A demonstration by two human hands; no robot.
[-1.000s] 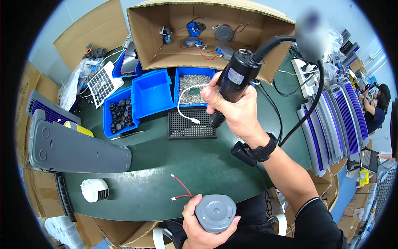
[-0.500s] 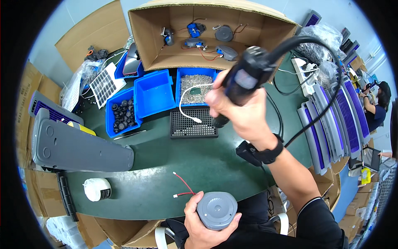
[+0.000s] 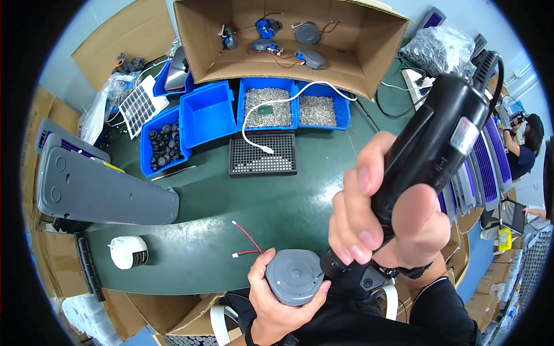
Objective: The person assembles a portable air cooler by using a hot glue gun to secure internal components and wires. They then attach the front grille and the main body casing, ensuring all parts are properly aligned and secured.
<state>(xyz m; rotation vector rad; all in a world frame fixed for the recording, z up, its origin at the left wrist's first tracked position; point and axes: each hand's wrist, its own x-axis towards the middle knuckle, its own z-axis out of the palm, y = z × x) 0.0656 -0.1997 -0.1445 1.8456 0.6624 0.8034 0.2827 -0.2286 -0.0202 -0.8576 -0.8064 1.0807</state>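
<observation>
Housing (image 3: 295, 274): grey, rounded, face up, in front of me just past the near edge of the bench (image 3: 259, 196).
Left hand (image 3: 271, 311): cupped around the housing, fingers on its left side, thumb on the lower right edge.
Right hand (image 3: 412, 225): wrapped firmly around the black power driver (image 3: 430, 138).
Driver tilt: leaning well over, tail up and right, nose (image 3: 333, 264) down at the housing's right edge.
Tip contact: can't tell from this angle if the bit touches. Whatever it might seat in doesn't show either.
Alignment: I'd get the driver in line with the seat before any power. A cocked bit would likely skip and scar the shell.
Left thumb: just beside the nose, probably the worst spot if the bit slips. I'd shift it lower around the rim.
Backing: I see only my hand supporting the housing, so my left wrist should take any twist. Bracing on the bench edge could help.
Pressure: steady push along the driver's axis, short bursts, no side load.
Red leads (image 3: 247, 237): out of the upper left side, white plugs over the bench, apart from the nose. Good place for them; I'd not let them swing under the bit.
Cord (image 3: 497, 86): off the tail end. Needs slack so it doesn't pull my angle.
</observation>
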